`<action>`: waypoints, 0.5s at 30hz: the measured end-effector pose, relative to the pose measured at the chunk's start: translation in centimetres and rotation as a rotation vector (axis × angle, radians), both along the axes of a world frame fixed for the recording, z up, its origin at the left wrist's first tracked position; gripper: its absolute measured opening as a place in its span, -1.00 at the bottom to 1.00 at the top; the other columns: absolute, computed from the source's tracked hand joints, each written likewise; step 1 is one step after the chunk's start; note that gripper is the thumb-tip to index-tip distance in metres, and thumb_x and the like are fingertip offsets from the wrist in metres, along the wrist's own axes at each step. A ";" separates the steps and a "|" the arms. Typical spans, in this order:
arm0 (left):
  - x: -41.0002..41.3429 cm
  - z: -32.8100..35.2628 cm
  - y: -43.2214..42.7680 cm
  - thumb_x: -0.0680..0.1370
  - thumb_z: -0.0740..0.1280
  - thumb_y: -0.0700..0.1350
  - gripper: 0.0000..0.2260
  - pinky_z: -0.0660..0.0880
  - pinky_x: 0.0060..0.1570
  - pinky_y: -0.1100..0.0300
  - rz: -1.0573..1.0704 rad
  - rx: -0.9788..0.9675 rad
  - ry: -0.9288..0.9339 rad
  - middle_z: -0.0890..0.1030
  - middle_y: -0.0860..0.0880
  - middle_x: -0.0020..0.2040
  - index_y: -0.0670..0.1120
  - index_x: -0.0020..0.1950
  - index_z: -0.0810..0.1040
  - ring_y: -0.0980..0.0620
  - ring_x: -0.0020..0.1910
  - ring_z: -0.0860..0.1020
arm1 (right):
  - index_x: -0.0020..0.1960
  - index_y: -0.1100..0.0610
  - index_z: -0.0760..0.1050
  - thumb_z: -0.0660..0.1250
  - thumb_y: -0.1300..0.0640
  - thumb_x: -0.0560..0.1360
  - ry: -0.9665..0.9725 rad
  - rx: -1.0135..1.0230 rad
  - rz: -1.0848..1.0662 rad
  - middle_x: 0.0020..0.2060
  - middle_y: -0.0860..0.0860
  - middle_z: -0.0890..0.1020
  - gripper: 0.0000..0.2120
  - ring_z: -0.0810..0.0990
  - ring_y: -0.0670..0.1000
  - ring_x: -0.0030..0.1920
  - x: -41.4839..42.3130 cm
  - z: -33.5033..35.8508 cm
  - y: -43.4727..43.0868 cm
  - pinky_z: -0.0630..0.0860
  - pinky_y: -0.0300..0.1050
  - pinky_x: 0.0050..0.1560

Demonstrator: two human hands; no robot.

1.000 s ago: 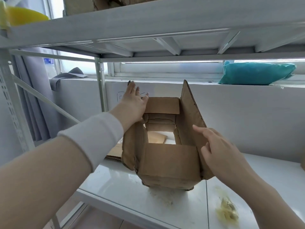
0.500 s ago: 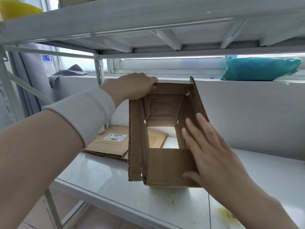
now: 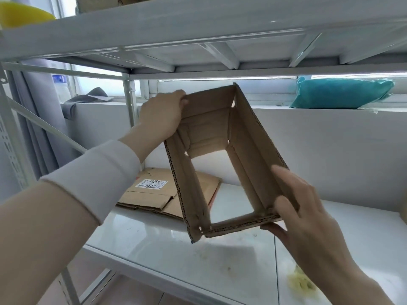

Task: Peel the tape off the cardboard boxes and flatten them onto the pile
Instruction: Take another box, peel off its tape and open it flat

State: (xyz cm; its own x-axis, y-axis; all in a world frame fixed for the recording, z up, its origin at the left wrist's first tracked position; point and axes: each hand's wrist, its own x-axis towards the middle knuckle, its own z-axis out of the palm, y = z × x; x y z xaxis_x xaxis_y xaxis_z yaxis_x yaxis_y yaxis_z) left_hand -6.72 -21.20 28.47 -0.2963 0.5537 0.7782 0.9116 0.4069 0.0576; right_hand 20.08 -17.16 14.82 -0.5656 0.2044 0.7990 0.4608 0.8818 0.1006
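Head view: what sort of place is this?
Probably a storage or utility corner: white metal shelving, flattened cardboard pile on the lower shelf, and an opened box held in both hands.

The box is plain brown cardboard, its cut edges showing a darker dotted line of corrugation. The flattened pile behind it is the same brown, with a white label printed in black and a thin red strip along one edge. The shelf is glossy white, marked with faint brownish smudges and a pale yellow stain near the right. The frame and upper shelf are light grey. A teal bag lies on the white ledge, a grey cloth sits at the left, and a yellow bowl shows at the top corner. The sleeve is white.
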 end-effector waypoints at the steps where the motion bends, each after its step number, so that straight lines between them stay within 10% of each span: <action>1: 0.0 0.0 -0.6 0.65 0.04 -0.02 -0.71 0.34 -0.10 0.03 -0.027 0.061 -0.032 0.56 -0.24 0.06 -0.13 0.19 0.45 -0.27 0.06 0.50 | -0.26 0.19 0.35 0.53 0.18 0.21 0.053 0.007 0.025 0.34 0.19 0.32 -0.66 0.31 0.19 0.34 0.3 -0.3 0.0 0.54 -0.06 -0.43; 5: -1.2 -1.6 -3.2 0.63 0.11 -0.09 -0.75 0.21 -0.13 0.19 -0.145 0.330 -0.141 0.54 -0.21 0.04 -0.17 0.13 0.50 -0.18 0.06 0.47 | -0.15 0.13 0.31 0.38 0.25 0.42 0.200 0.110 0.081 0.42 0.10 0.27 -0.78 0.50 0.14 0.18 0.6 -1.6 0.7 0.43 -0.15 -0.53; 8: -3.4 -5.9 -5.3 0.61 0.15 -0.17 -0.78 0.20 -0.10 0.25 -0.130 0.453 -0.249 0.54 -0.24 0.02 -0.20 0.13 0.53 -0.17 0.07 0.46 | 0.21 0.07 0.33 0.37 0.43 0.31 0.207 0.117 0.178 0.26 0.06 0.52 -0.45 0.59 0.01 -0.01 -0.6 -3.1 1.6 0.44 -0.20 -0.44; 15: -4.8 -19.9 -10.6 0.60 0.16 -0.25 -0.83 0.21 -0.16 0.30 -0.023 0.494 -0.530 0.55 -0.14 -0.11 -0.22 0.06 0.53 -0.10 -0.13 0.45 | 0.28 0.04 0.37 0.14 0.34 0.44 0.112 -0.124 0.223 0.20 -0.07 0.56 -0.56 0.52 -0.12 0.15 -3.3 -8.6 0.7 0.53 -0.32 -0.23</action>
